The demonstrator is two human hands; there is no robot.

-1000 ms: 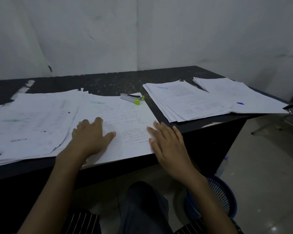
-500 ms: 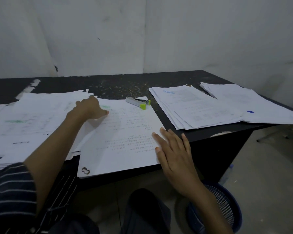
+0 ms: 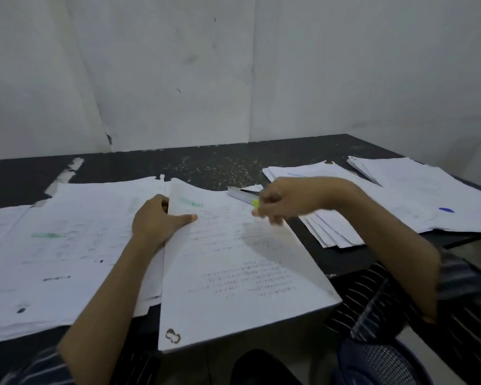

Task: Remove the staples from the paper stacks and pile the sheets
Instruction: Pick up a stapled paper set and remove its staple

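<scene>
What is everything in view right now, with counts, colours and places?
centre stack: one, white, overhanging the table's near edge
left pile: one, white, table's left
near-right pile: one, white, behind the right arm
far-right pile: one, white, table's right end
staple remover: one, silver with green tip, behind centre stack
loose staples: many, brownish, table's back
table: one, black
bin: one, blue mesh, floor, right
left hand: grips centre stack's far-left edge
right hand: blurred, at staple remover, grip unclear

White paper stack (image 3: 233, 273) — green mark (image 3: 190, 202); black table (image 3: 139, 168); striped sleeve (image 3: 467, 284); blue basket (image 3: 383, 362).
</scene>
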